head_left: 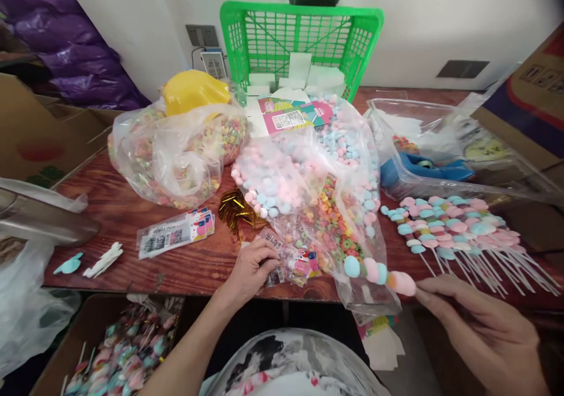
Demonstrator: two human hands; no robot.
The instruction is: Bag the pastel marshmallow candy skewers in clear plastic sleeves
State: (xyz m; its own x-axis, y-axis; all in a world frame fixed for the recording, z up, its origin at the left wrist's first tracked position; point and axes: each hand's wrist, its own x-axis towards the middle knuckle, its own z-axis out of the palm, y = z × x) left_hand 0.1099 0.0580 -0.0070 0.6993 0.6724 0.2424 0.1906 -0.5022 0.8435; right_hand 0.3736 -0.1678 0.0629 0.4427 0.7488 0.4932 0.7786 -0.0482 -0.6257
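My right hand (480, 325) pinches the end of a candy skewer (382, 275) of pink, blue and orange pieces, held above the table's front edge. My left hand (253, 267) rests with curled fingers on small printed packets (301, 264) near the front edge; what its fingertips grip is too small to tell. Between the hands lies an open clear bag of ring candies (339, 225). Behind it are bags of pink and blue candies (273, 178). Many finished skewers (453, 225) lie at the right, sticks toward the front.
A green basket (304, 11) stands at the back, a clear tub (423, 175) at the right. Left are bagged rings (171, 161), flat sleeves (174, 235), gold ties (240, 211) and a metal flask (48, 217). A box of wrapped skewers (127, 349) sits below.
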